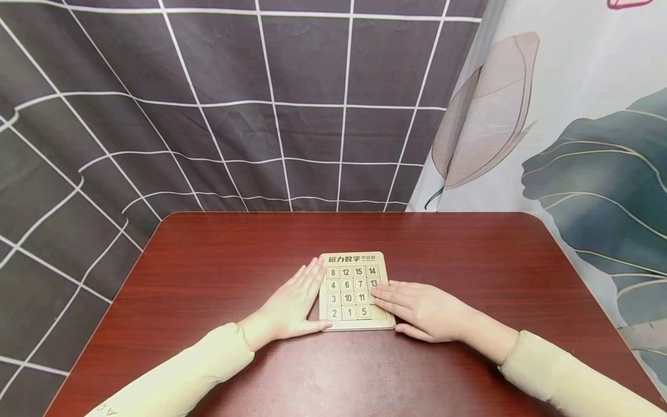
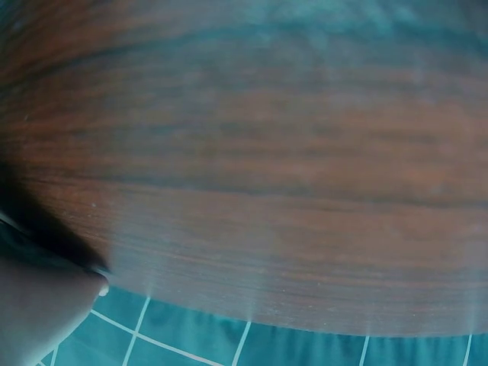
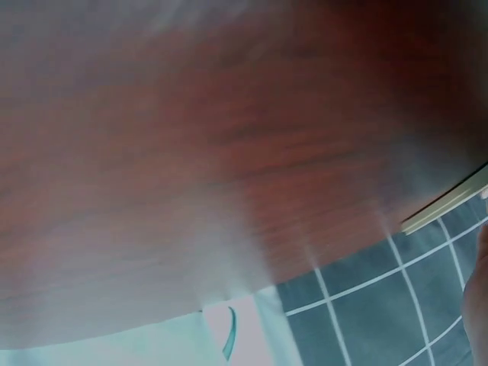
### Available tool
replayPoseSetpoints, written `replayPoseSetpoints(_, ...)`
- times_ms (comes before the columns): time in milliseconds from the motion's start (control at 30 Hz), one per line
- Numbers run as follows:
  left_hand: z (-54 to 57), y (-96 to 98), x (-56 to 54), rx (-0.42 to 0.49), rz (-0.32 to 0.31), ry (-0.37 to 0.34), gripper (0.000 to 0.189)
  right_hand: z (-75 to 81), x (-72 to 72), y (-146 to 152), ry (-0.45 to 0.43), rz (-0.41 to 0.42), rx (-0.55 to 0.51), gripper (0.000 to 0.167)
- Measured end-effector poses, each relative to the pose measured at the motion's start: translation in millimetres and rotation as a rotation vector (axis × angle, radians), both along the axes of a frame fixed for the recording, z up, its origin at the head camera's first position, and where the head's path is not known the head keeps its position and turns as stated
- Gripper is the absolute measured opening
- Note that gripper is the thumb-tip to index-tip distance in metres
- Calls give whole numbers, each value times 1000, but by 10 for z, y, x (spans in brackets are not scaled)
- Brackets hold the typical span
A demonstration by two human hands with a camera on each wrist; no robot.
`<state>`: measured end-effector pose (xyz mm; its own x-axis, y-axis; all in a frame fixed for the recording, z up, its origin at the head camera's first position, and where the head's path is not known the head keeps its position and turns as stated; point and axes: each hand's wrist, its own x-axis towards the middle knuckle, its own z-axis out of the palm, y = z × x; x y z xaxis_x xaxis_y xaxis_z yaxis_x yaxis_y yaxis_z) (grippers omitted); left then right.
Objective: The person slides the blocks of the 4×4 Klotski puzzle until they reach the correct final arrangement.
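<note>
A number sliding puzzle (image 1: 356, 322) lies flat on the table, its square tiles marked with black numbers and Chinese characters printed along its top. My left hand (image 1: 292, 301) rests along the puzzle's left edge, fingers straight and thumb at the lower left corner. From the right, my right hand (image 1: 429, 310) reaches in with extended fingers, the fingertips touching the right column just below the 13 tile (image 1: 373, 283). Those fingers cover the spot under 13. A bare slot shows right of the 5 tile (image 1: 364, 311). In the right wrist view, the puzzle's side edge (image 3: 446, 206) appears.
The reddish-brown wooden table (image 1: 234, 249) has rounded far corners. Behind it hangs a dark grey curtain (image 1: 224, 58) with a white grid. At the right is a white curtain (image 1: 568, 69) with large leaf prints.
</note>
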<state>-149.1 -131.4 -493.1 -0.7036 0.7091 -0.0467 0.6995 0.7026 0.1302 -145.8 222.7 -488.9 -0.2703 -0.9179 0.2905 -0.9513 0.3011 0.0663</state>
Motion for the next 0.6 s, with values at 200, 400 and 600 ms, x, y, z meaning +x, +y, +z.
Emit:
replayPoseSetpoints(200, -5, 2, 2, -1, 1, 9, 112, 29, 92, -115, 31, 52, 16, 58)
replayPoseSetpoints(400, -2, 6, 8, 6, 6, -3, 112, 7, 121, -177, 51, 79, 26, 57)
replayPoseSetpoints(600, -3, 7, 6, 5, 11, -7, 111, 51, 143, -116, 51, 76, 12, 56)
